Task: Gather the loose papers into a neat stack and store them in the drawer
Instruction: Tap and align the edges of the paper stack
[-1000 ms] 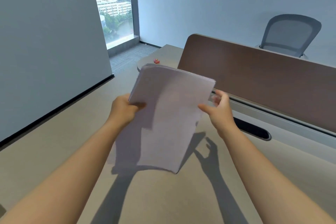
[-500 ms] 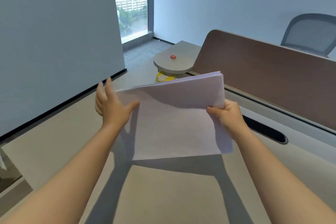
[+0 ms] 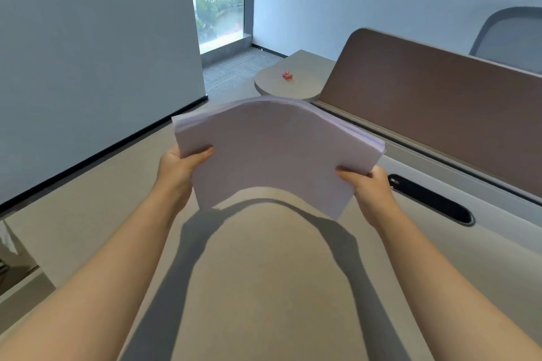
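A thick stack of white papers (image 3: pixel 272 149) hangs in the air above the beige desk (image 3: pixel 264 287), bowed upward in the middle. My left hand (image 3: pixel 179 167) grips its left edge, thumb on top. My right hand (image 3: pixel 366 190) grips its near right corner, thumb on top. The sheets' edges are fairly even, with slight fanning at the right side. No drawer shows in the view.
A brown divider panel (image 3: pixel 440 97) runs along the desk's right side, with a black cable slot (image 3: pixel 431 202) in front of it. A small pink object (image 3: pixel 287 75) lies on a rounded desk end beyond. A grey wall stands left; an office chair (image 3: pixel 510 35) stands behind the divider.
The stack went from hanging upright to lying nearly flat and bowed. My left hand, open against the edge half a second ago, now grips it. The view swung left.
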